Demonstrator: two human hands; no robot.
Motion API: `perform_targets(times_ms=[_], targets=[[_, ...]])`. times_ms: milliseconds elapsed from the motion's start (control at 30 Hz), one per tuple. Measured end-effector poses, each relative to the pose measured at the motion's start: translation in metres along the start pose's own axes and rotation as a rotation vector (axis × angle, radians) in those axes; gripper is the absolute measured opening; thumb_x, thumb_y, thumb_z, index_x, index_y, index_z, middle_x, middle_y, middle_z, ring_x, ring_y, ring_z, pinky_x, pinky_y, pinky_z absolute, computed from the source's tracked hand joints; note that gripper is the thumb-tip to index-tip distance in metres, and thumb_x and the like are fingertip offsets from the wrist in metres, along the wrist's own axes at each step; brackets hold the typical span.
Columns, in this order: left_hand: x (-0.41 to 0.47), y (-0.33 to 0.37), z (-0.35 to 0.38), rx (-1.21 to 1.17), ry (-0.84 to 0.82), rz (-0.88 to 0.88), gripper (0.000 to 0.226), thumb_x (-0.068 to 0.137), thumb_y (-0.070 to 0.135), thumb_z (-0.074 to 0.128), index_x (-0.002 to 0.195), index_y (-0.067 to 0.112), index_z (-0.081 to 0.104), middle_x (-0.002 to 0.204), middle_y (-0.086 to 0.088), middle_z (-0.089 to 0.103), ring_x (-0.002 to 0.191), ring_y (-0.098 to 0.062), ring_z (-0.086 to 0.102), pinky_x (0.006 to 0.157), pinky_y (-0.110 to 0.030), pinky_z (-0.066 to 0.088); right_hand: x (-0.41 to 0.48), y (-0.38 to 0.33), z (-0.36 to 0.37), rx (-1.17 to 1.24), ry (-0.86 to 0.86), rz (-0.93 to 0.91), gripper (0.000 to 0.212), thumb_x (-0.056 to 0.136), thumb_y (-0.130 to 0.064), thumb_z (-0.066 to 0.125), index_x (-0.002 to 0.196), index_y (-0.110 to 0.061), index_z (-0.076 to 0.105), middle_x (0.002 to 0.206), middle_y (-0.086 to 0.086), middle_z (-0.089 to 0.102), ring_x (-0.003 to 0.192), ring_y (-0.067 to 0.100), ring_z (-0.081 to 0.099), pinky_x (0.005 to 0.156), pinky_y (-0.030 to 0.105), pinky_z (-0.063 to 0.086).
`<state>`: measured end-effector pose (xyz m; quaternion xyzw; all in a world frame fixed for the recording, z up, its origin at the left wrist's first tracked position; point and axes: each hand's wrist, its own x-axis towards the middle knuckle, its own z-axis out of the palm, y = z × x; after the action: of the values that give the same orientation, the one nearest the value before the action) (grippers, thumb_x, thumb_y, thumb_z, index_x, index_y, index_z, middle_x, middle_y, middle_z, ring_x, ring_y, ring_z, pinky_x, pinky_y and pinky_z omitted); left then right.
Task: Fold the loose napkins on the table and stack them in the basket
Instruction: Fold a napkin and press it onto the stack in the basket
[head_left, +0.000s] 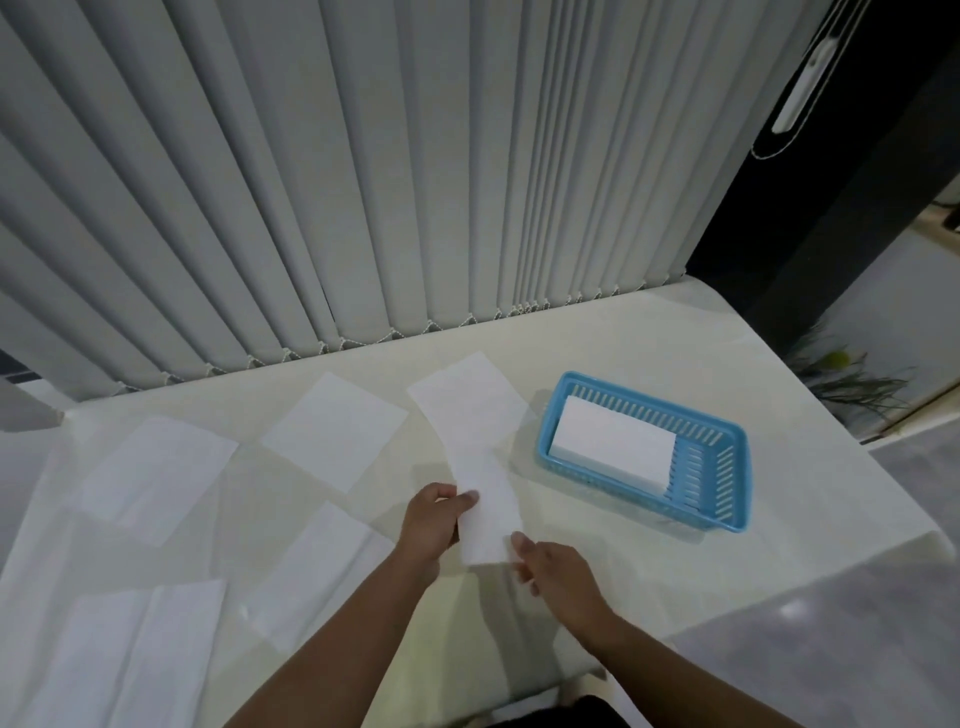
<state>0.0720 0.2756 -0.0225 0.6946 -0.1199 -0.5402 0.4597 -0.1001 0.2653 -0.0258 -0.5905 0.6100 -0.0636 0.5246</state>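
A long white napkin (470, 441) stretches from my hands up toward the blinds, its far end lying on the table. My left hand (431, 519) pinches its near left edge with the thumb on top. My right hand (550, 571) pinches its near right corner. A blue slotted basket (727, 467) stands to the right on the table, with a stack of folded white napkins (613, 447) in its left half. Several loose napkins lie flat to the left: one (335, 431) in the middle, one (156, 473) farther left, one (317, 571) nearer me, one (130, 654) at the front left.
The cream table (649, 571) ends at the right in a rounded edge. Grey vertical blinds (363, 182) hang along its far side. A dark panel (831, 182) stands at the back right, and grey floor shows beyond the table's right edge.
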Motion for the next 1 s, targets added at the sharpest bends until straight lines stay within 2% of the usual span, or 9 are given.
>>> perform_targets(times_ms=[67,133,233,333,500,667,767,900,1000], targets=[[-0.005,0.003,0.004,-0.155,0.021,0.005,0.017,0.083,0.012,0.069,0.09,0.007,0.055,0.102,-0.018,0.065,0.086,-0.028,0.063,0.085,-0.042,0.054,-0.002,-0.014,0.004,0.215,-0.086,0.166,0.056,0.091,-0.061,0.043,0.086,-0.014,0.072,0.086,0.0,0.072,0.082,0.017,0.064,0.077,0.03,0.048],[-0.01,0.007,0.008,-0.262,0.021,0.024,0.016,0.083,0.007,0.068,0.084,0.008,0.052,0.097,-0.018,0.062,0.087,-0.029,0.062,0.084,-0.041,0.054,0.001,-0.023,0.006,0.465,-0.132,0.284,0.055,0.088,-0.062,0.049,0.092,-0.011,0.07,0.091,0.004,0.072,0.089,0.023,0.065,0.08,0.034,0.049],[-0.019,0.009,0.012,-0.335,0.017,0.065,0.013,0.084,0.004,0.067,0.088,0.006,0.054,0.101,-0.015,0.064,0.093,-0.03,0.065,0.08,-0.036,0.056,0.007,-0.031,0.002,0.871,-0.126,0.328,0.037,0.087,-0.034,0.068,0.109,-0.005,0.063,0.093,0.011,0.065,0.082,0.023,0.06,0.071,0.032,0.051],[-0.025,0.007,0.012,-0.442,-0.006,0.078,0.019,0.087,0.005,0.063,0.106,0.004,0.062,0.108,-0.013,0.07,0.099,-0.027,0.068,0.078,-0.032,0.059,0.011,-0.04,-0.005,1.076,-0.179,0.326,0.034,0.084,-0.016,0.07,0.116,-0.008,0.06,0.1,0.012,0.066,0.081,0.021,0.06,0.062,0.026,0.049],[-0.027,0.011,0.012,-0.626,-0.043,0.042,0.023,0.09,0.007,0.061,0.113,0.003,0.063,0.114,-0.011,0.07,0.101,-0.021,0.067,0.075,-0.025,0.057,0.006,-0.04,-0.006,0.997,-0.276,0.34,0.023,0.08,-0.022,0.076,0.097,-0.012,0.064,0.074,0.002,0.06,0.066,0.013,0.055,0.065,0.026,0.043],[-0.026,0.02,0.017,-0.649,-0.009,0.019,0.021,0.089,0.014,0.063,0.108,0.005,0.064,0.106,-0.008,0.071,0.099,-0.019,0.067,0.08,-0.027,0.053,0.009,-0.04,-0.02,0.941,-0.126,0.214,0.01,0.086,-0.016,0.069,0.088,-0.009,0.061,0.081,0.007,0.065,0.07,0.015,0.059,0.066,0.026,0.047],[-0.018,0.028,0.017,-0.636,0.01,0.016,0.014,0.088,0.017,0.065,0.099,0.009,0.065,0.096,-0.004,0.071,0.091,-0.016,0.067,0.076,-0.026,0.052,0.012,-0.042,-0.037,0.809,-0.04,0.078,0.012,0.087,-0.019,0.069,0.084,-0.01,0.062,0.074,0.006,0.067,0.065,0.014,0.058,0.066,0.026,0.047],[-0.01,0.039,0.027,-0.592,-0.078,0.006,0.009,0.089,0.016,0.064,0.096,0.012,0.061,0.092,-0.002,0.068,0.085,-0.016,0.065,0.075,-0.028,0.051,0.015,-0.041,-0.058,0.648,0.082,-0.026,0.015,0.086,-0.022,0.069,0.08,-0.01,0.063,0.077,0.008,0.067,0.067,0.012,0.06,0.071,0.028,0.048],[-0.007,0.051,0.041,-0.565,-0.161,-0.005,0.006,0.089,0.012,0.063,0.093,0.014,0.059,0.093,-0.002,0.068,0.08,-0.014,0.064,0.075,-0.028,0.051,0.021,-0.038,-0.073,0.677,0.083,-0.018,0.015,0.087,-0.024,0.068,0.081,-0.011,0.061,0.083,0.006,0.064,0.075,0.016,0.06,0.076,0.032,0.049]])
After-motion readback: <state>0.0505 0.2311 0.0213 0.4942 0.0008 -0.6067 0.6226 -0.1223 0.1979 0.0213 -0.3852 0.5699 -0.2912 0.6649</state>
